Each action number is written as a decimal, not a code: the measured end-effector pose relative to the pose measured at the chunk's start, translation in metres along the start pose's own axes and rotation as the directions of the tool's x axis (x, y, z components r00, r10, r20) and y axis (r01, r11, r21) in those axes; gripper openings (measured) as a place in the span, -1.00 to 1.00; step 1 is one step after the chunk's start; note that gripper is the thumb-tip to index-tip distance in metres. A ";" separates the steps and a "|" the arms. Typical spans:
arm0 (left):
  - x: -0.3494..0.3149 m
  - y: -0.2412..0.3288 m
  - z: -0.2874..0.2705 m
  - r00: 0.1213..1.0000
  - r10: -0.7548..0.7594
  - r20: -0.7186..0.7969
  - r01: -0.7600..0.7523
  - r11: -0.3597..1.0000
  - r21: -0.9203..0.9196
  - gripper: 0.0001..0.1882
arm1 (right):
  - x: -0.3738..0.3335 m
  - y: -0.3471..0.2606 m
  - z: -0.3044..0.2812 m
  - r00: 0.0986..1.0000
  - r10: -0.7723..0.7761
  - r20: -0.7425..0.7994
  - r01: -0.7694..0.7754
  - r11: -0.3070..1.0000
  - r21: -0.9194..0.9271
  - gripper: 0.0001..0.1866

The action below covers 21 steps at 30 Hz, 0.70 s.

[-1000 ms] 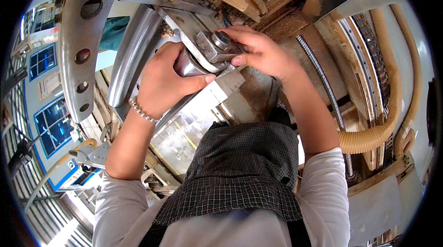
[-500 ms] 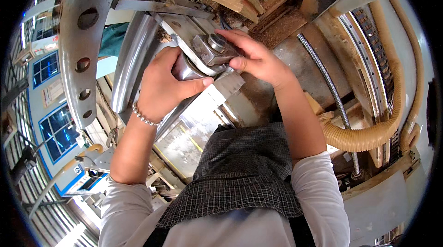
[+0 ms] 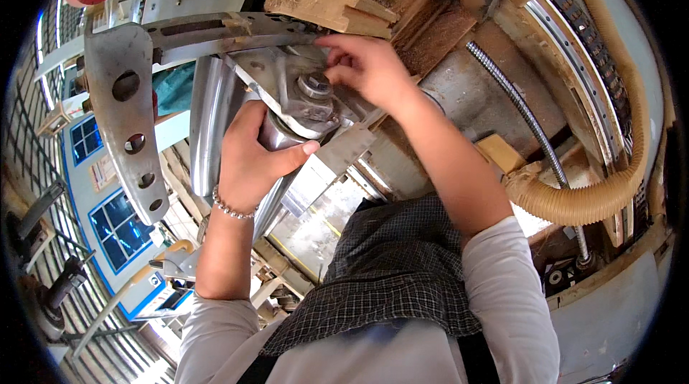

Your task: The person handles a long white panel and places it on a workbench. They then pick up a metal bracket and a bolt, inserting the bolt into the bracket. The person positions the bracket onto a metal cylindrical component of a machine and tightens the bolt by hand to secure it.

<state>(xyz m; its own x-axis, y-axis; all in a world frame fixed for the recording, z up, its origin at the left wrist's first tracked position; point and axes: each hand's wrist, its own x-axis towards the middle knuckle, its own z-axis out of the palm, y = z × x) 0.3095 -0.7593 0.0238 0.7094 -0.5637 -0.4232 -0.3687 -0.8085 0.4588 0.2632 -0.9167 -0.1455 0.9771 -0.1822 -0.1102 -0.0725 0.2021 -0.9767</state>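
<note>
My left hand (image 3: 251, 151) is wrapped round the side of a shiny metal cylinder (image 3: 280, 133), its thumb lying across the near side. Over the cylinder sits a grey metal bracket plate (image 3: 258, 68) carrying a large hex bolt (image 3: 314, 86) on a square block. Beyond and to the right of that bolt is my right hand (image 3: 369, 72), its index finger reaching across the bracket and the other fingers curled in near the bolt head. Whatever those fingertips hold, if anything, is hidden.
A curved slotted metal arm (image 3: 208, 36) runs behind the bracket to a holed metal plate (image 3: 125, 97) at left. Sawdust-covered wood blocks (image 3: 323, 7) lie at the far side. A flexible metal conduit (image 3: 513, 108) and a tan ribbed hose (image 3: 574, 201) are on the right.
My right hand has moved from the near right edge of the bolt block to its far side, with its fingers curling. The left hand stays on the cylinder. My view has shifted slightly.
</note>
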 end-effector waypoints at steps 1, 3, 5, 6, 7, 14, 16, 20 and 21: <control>0.000 0.001 0.001 1.000 0.007 -0.008 -0.007 1.000 -0.029 -0.28 | 0.000 -0.010 0.007 0.996 -0.070 -0.054 0.071 0.997 0.016 -0.67; 0.000 0.002 0.002 0.998 0.043 -0.049 -0.047 0.995 -0.087 -0.30 | 0.016 -0.018 0.022 0.915 -0.398 -0.070 0.403 0.910 0.101 -0.76; 0.003 -0.003 0.008 0.987 0.091 -0.133 -0.111 0.982 -0.156 -0.34 | 0.019 -0.030 0.009 0.958 -0.277 0.077 0.256 0.944 0.208 -0.80; 0.001 -0.006 0.003 0.993 0.076 -0.095 -0.080 0.996 -0.038 -0.34 | 0.015 -0.036 0.002 0.965 -0.222 0.142 0.182 0.950 0.253 -0.79; 0.002 -0.008 0.001 0.996 0.051 -0.071 -0.056 0.996 -0.063 -0.34 | 0.013 -0.041 0.000 0.964 -0.168 0.207 0.103 0.951 0.291 -0.79; 0.003 -0.006 0.003 0.993 0.080 -0.089 -0.089 0.990 -0.110 -0.33 | -0.013 -0.037 0.004 0.985 0.010 0.170 -0.137 0.636 0.760 -0.66; 0.001 -0.010 0.002 0.995 0.062 -0.078 -0.070 0.992 -0.102 -0.33 | -0.029 -0.045 0.008 0.985 -0.117 0.130 0.019 0.810 0.587 -0.59; 0.001 -0.005 0.001 0.994 0.083 -0.070 -0.089 0.992 -0.090 -0.33 | -0.028 -0.063 0.020 0.973 -0.229 0.021 0.184 0.833 0.521 -0.37; 0.002 -0.001 0.000 0.996 0.069 -0.056 -0.075 0.991 -0.110 -0.33 | -0.024 -0.063 0.020 0.969 -0.247 -0.013 0.217 0.822 0.526 -0.35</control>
<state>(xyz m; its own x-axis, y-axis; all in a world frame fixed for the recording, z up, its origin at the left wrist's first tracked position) 0.3111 -0.7592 0.0225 0.7151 -0.6074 -0.3459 -0.3523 -0.7406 0.5721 0.2485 -0.9061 -0.0780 0.9619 -0.2390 0.1325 0.2578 0.6327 -0.7302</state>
